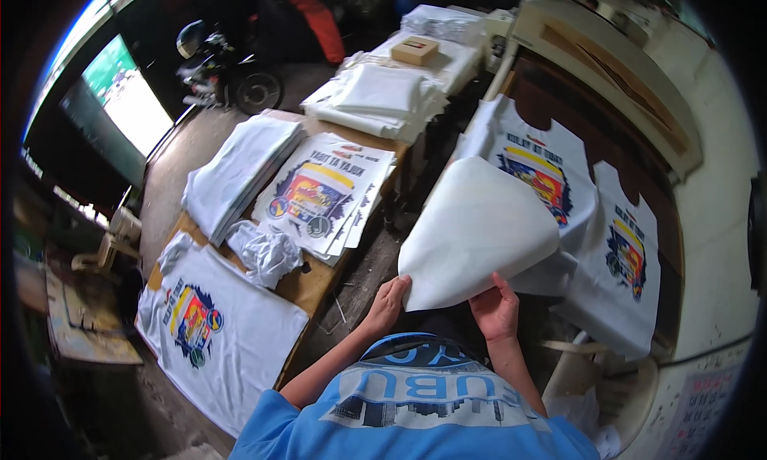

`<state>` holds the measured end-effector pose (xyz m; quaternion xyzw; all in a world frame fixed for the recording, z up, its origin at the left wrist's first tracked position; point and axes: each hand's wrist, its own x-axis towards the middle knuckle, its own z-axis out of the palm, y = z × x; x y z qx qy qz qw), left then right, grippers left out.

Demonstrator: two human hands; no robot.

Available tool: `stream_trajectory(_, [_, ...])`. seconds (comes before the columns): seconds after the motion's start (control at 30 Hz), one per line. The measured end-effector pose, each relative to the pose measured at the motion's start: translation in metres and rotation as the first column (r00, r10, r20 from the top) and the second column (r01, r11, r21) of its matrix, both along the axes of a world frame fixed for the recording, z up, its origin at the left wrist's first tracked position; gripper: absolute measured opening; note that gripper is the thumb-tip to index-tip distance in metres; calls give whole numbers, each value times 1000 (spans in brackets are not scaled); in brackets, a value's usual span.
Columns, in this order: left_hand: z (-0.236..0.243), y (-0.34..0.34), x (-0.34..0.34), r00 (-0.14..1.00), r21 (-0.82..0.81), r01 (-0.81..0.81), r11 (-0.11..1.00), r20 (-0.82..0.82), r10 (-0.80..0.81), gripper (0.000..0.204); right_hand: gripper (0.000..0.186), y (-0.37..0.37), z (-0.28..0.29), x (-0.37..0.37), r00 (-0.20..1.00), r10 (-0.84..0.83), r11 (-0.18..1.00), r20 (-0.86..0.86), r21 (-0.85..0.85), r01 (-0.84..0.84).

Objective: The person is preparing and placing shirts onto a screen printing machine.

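Observation:
A large white sheet of paper (479,228), blank on the side I see, is held up and bowed in front of me. My left hand (387,306) pinches its near left corner. With the thumb and fingers closed on the near edge, my right hand (497,310) grips the sheet farther right. Behind the sheet, partly hidden by it, a white shirt with a colourful print (535,176) lies on the bed of a large press. A second printed white shirt (627,252) hangs over the bed's near side at the right.
On the wooden table at left lie folded white cloth (240,168), a stack of printed sheets (319,192), a crumpled white cloth (268,252) and a printed shirt (228,356). Beyond are white stacks (375,92) and a cardboard box (415,51). A motorcycle (220,76) stands far left.

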<state>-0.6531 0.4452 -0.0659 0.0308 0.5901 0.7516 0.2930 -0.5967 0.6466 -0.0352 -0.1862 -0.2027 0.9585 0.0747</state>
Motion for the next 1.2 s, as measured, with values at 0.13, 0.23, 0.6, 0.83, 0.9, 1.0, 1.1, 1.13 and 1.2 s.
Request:
stream_trajectory(0.13, [8,-22,-6,993,6,-121,993,17,121,42,38,-18,21,-37,996,92,990,-2,110,-91])
stream_trajectory(0.23, [-14,-40,-17,968,157,-251,955,7,253,45,40,-36,36,-76,985,168,964,-34,213,-157])
stream_trajectory(0.6, [-122,-164,-104,808,-646,-584,491,-403,429,33,27,-45,64,-314,880,472,840,-45,327,-434])
stream_trajectory(0.83, [-175,-199,-155,761,-969,-209,133,-76,644,73,19,20,34,-541,868,496,824,-16,324,-465])
stream_trajectory(0.9, [-193,-198,-161,737,-981,-130,145,2,676,87,20,8,71,-576,843,317,931,-435,313,-189])
stream_trajectory(1.0, [-196,-193,-160,745,-981,-45,190,93,660,100,20,-6,109,-603,816,92,979,-571,202,31])
stream_trajectory(1.1, [-206,-196,-165,761,-983,14,185,131,635,104,30,6,55,-660,935,19,960,-355,267,82])
stream_trajectory(1.13, [-208,-195,-168,769,-980,52,194,163,618,104,31,8,25,-677,960,-65,962,-271,240,133])
stream_trajectory(1.2, [-210,-195,-169,756,-969,131,208,234,612,105,31,-3,-42,-699,979,-166,953,-122,234,191])
